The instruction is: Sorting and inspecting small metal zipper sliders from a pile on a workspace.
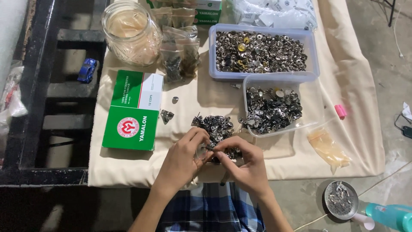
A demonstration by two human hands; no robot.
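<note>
My left hand (184, 157) and my right hand (244, 161) meet at the near edge of a cream cloth (352, 129), fingertips pinched together on a small metal fastener piece (210, 148). Just beyond the fingers lies a loose pile of dark metal fastener parts (214, 125) on the cloth. A clear plastic tub (317, 112) to the right holds more of these parts. Behind it stands a larger clear tub (312, 47) full of silvery metal buttons.
A green and white cardboard box (134, 109) lies left of the pile. A glass jar (128, 32) and small plastic bags of parts (180, 53) stand at the back. A pink object (340, 111) and an empty plastic bag (328, 148) lie right. A round ashtray (340, 200) sits on the floor.
</note>
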